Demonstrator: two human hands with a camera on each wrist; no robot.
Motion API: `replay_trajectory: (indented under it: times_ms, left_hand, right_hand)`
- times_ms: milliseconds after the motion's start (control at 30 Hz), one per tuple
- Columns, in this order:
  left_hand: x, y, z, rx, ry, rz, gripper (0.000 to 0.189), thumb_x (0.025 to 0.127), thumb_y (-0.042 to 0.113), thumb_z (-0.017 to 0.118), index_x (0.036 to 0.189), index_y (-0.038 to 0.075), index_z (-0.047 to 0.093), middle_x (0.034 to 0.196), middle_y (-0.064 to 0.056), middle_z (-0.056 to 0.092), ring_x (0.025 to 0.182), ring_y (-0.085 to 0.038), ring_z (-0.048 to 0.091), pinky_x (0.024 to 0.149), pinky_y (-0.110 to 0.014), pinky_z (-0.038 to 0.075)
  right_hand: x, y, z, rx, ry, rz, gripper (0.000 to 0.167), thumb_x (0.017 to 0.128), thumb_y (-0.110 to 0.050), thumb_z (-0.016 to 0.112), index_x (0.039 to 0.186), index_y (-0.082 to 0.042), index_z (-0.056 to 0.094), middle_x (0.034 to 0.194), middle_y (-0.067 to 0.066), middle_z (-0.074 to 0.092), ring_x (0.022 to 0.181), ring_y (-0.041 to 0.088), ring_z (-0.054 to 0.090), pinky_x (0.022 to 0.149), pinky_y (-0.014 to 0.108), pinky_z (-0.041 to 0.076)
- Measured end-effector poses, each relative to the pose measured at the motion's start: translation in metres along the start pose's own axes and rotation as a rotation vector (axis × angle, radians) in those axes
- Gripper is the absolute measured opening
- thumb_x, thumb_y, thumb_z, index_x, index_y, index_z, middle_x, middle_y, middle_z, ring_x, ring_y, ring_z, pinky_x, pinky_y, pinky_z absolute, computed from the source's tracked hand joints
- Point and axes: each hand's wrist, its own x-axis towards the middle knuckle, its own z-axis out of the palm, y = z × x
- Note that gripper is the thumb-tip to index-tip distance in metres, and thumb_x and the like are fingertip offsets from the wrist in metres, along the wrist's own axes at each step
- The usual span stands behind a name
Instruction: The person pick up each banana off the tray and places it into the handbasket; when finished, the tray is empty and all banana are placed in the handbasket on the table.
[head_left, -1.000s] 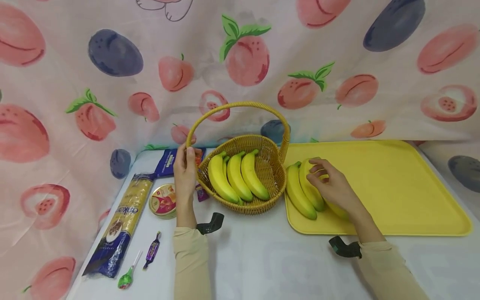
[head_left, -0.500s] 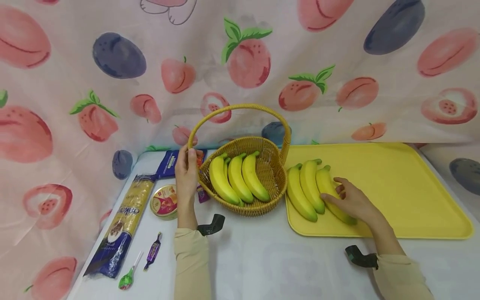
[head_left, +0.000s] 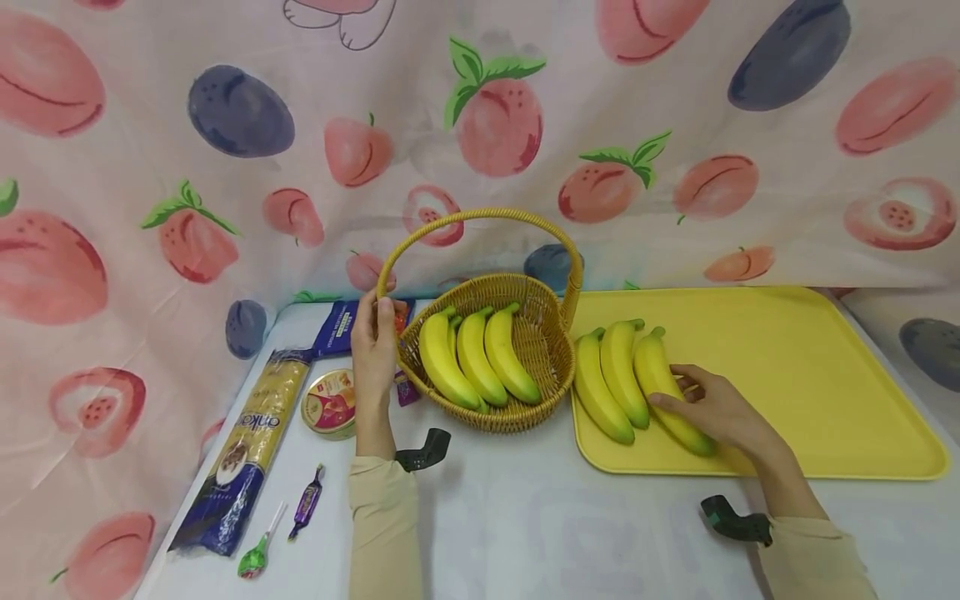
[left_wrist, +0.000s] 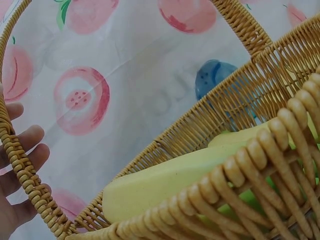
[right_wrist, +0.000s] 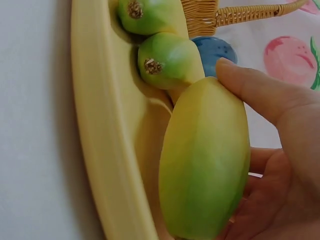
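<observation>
A wicker basket [head_left: 487, 422] with a tall arched handle stands mid-table, several bananas [head_left: 444, 362] lying inside it. My left hand [head_left: 374, 346] holds the handle low on its left side; in the left wrist view its fingers [left_wrist: 31, 137] come round the wicker. On the left end of the yellow tray [head_left: 795, 375] lie three bananas side by side. With thumb and fingers on either side, my right hand [head_left: 712, 408] grips the rightmost banana [head_left: 660, 387], which still rests on the tray. The right wrist view shows that banana [right_wrist: 205, 160] from its green tip.
Left of the basket are a long blue-and-gold packet [head_left: 242, 450], a round tin [head_left: 330, 402], a blue packet [head_left: 335, 327], purple wrapped sweets [head_left: 306, 502] and a green lollipop [head_left: 253, 558]. A fruit-printed cloth [head_left: 495, 125] hangs behind the table.
My right hand has moved right and toward me, from above the middle tray banana to the rightmost one, now between thumb and fingers. The left hand stays on the handle.
</observation>
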Motion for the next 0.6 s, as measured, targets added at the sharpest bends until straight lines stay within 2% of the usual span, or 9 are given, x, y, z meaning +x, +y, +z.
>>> replay_trajectory:
  times_ms: [167, 267, 400, 467, 600]
  left_hand:
    - [-0.001, 0.0, -0.001, -0.006, -0.002, 0.001, 0.033, 0.102, 0.021, 0.039, 0.13, 0.008, 0.051, 0.097, -0.003, 0.06, 0.104, -0.034, 0.051, 0.082, -0.029, 0.035]
    - [-0.001, 0.001, 0.0, 0.005, 0.0, 0.004, 0.033, 0.102, 0.021, 0.039, 0.129, 0.007, 0.051, 0.092, 0.01, 0.058, 0.098, -0.027, 0.053, 0.079, -0.029, 0.035]
    - [-0.001, 0.002, 0.0, 0.016, 0.007, 0.011, 0.032, 0.102, 0.019, 0.039, 0.129, 0.007, 0.052, 0.09, 0.014, 0.058, 0.092, -0.014, 0.052, 0.079, -0.028, 0.036]
    - [0.0, 0.001, 0.0, 0.013, 0.01, 0.02, 0.032, 0.102, 0.019, 0.039, 0.129, 0.006, 0.052, 0.09, 0.013, 0.058, 0.093, -0.016, 0.053, 0.08, -0.029, 0.036]
    - [0.0, 0.001, 0.0, 0.012, 0.015, 0.032, 0.033, 0.102, 0.018, 0.04, 0.13, 0.006, 0.052, 0.09, 0.013, 0.058, 0.099, -0.028, 0.055, 0.082, -0.028, 0.037]
  right_hand:
    - [-0.004, -0.003, -0.002, 0.024, -0.005, -0.003, 0.086, 0.085, -0.057, 0.059, 0.142, 0.003, 0.033, 0.124, 0.022, 0.051, 0.104, 0.031, 0.051, 0.078, 0.035, 0.043]
    - [-0.007, -0.006, -0.004, 0.035, -0.017, 0.004, 0.086, 0.085, -0.057, 0.059, 0.142, 0.001, 0.033, 0.122, 0.019, 0.052, 0.102, 0.028, 0.05, 0.076, 0.031, 0.042]
    - [-0.011, -0.008, -0.005, 0.04, -0.03, 0.001, 0.086, 0.085, -0.057, 0.059, 0.143, 0.0, 0.031, 0.12, 0.017, 0.053, 0.103, 0.027, 0.052, 0.076, 0.031, 0.042]
    - [-0.014, -0.01, -0.005, 0.048, -0.031, -0.006, 0.086, 0.085, -0.056, 0.06, 0.144, 0.0, 0.03, 0.12, 0.016, 0.053, 0.103, 0.028, 0.053, 0.076, 0.031, 0.042]
    - [-0.017, -0.013, -0.004, 0.062, -0.024, -0.034, 0.087, 0.085, -0.054, 0.061, 0.145, -0.001, 0.027, 0.119, 0.016, 0.053, 0.103, 0.028, 0.054, 0.077, 0.031, 0.043]
